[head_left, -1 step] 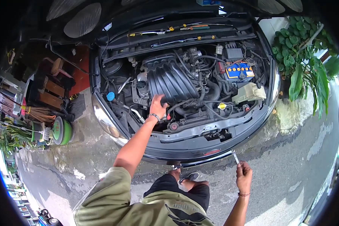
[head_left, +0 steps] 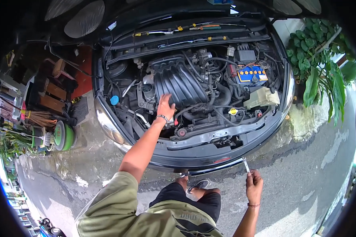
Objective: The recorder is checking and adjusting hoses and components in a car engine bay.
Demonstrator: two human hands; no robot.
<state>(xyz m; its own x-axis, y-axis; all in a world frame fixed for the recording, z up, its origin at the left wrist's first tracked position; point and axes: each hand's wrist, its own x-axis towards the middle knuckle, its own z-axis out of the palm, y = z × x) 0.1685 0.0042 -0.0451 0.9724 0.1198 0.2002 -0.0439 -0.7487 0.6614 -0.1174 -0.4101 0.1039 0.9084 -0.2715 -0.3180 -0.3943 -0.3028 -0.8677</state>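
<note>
Bonnet up, and the left hand (head_left: 165, 106) lies flat, fingers loosely spread, on the black ribbed intake manifold (head_left: 178, 85) at centre frame. That plastic looks stiff but probably brittle, so I'd press on the ribs, not the hoses. Lower right, the right hand (head_left: 254, 185) is closed in a fist round a slim metal wrench (head_left: 246, 165), held low by the front bumper (head_left: 209, 158). Light and rigid by the look of it, perhaps slippery; mid-shaft is the sensible hold.

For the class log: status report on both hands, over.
Left hand resting on black intake manifold. Right hand gripping metal tool, low by bumper. Nothing blocking.
</note>
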